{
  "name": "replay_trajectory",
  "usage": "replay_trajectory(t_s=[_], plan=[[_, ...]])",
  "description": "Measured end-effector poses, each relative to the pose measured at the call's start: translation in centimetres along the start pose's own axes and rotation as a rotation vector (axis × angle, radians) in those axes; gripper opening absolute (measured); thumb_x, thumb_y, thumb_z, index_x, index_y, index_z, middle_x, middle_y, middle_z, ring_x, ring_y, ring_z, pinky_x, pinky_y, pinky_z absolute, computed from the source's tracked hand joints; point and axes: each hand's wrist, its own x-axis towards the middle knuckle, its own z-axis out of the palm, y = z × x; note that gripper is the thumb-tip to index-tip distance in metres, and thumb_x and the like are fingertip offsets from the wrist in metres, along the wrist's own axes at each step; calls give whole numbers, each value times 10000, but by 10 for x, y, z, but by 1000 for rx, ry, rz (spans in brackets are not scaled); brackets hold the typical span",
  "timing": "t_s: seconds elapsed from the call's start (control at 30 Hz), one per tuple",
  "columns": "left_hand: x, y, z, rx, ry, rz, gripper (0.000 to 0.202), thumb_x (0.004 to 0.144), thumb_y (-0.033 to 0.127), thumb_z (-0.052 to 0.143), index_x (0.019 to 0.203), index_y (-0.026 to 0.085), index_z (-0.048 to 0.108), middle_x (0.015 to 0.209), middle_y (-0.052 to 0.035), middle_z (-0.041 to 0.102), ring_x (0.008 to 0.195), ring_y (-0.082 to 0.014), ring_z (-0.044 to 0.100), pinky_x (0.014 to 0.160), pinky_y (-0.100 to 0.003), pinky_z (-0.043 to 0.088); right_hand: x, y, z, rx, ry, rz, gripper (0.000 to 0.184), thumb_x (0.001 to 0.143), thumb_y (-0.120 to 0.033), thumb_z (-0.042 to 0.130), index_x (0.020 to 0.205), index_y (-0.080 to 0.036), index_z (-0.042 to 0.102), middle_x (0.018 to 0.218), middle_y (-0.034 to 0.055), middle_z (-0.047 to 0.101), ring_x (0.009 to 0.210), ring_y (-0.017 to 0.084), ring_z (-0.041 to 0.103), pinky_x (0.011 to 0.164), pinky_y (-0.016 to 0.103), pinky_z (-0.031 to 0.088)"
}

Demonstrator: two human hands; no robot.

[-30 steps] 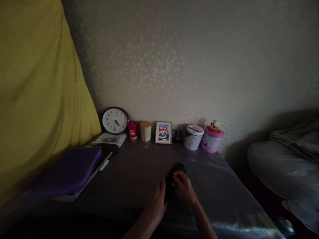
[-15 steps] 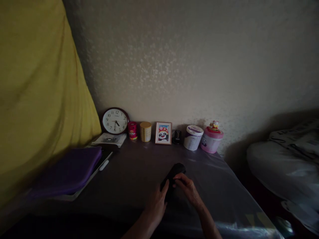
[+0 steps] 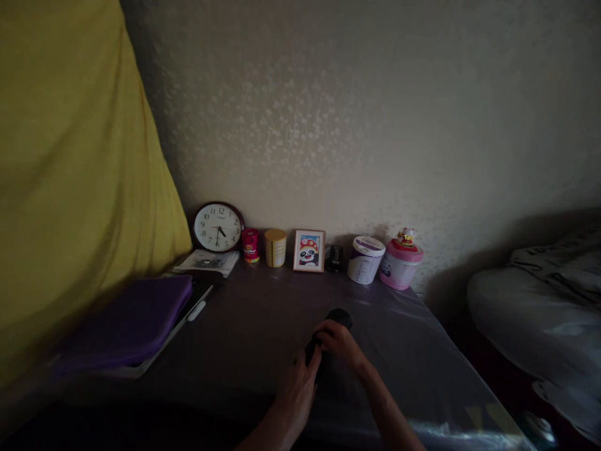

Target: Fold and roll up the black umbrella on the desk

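A black elongated object [image 3: 342,317] with a rounded far end lies slantwise low in the middle of the view, over the dark table; it is too dark to tell its exact kind. My left hand [image 3: 299,383] is closed around its near part, thumb along the side. Bent over the middle of it, my right hand [image 3: 339,342] has its fingers pinched together on its surface. The hands cover much of the black object, so only its far end and a strip between the fingers show.
Along the wall stand a clock [image 3: 218,227], a red can [image 3: 250,245], a yellow-lidded canister [image 3: 275,248], a framed panda picture [image 3: 308,250], a small black item [image 3: 335,257] and two tubs [image 3: 365,262]. A purple case [image 3: 136,319] and white pen-like item [image 3: 196,311] lie left.
My right hand has moved left and slightly up across the black object, its fingers closing over the middle. My left hand still grips the near part, shifted slightly right.
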Motion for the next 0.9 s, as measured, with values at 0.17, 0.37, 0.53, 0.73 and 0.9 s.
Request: replay_trajectory(t_s=[0.17,0.37,0.53,0.73,0.9], plan=[[-4,-1,10,22,19,12,626,774,129,492,1359,188,275,1299,-175,421,939,-247,581,795,-368,474,13,8,4,-341,-6,-100,176,660,-113,507,702,-206,650,755,12,639,742,156,575,725,261,424],[-3,-7,16,-25,-11,-4,678,759,189,510,1375,187,225,1369,-160,351,1045,-270,538,851,-387,455,16,0,10,-728,-42,-35,154,740,-131,491,814,-157,624,864,78,628,823,160,567,739,240,405],[-9,-13,9,-127,-11,-6,719,744,243,522,1383,250,191,1396,-123,320,1215,-285,402,946,-385,390,15,3,12,-782,-42,-18,184,794,-187,471,759,-147,648,864,97,631,808,166,590,719,238,406],[-9,-21,-2,-296,-70,-30,636,794,323,446,1379,238,212,1393,-115,334,1247,-246,370,977,-361,353,7,-12,5,-484,75,-130,181,792,-206,467,756,-178,642,826,57,621,794,153,578,740,260,432],[-4,-35,-5,-377,-108,-72,647,803,417,397,1371,153,235,1387,-122,355,1268,-215,341,1028,-345,287,-65,-63,-1,-2,-55,-86,189,823,-350,492,892,-247,636,805,25,649,676,151,580,592,268,468]])
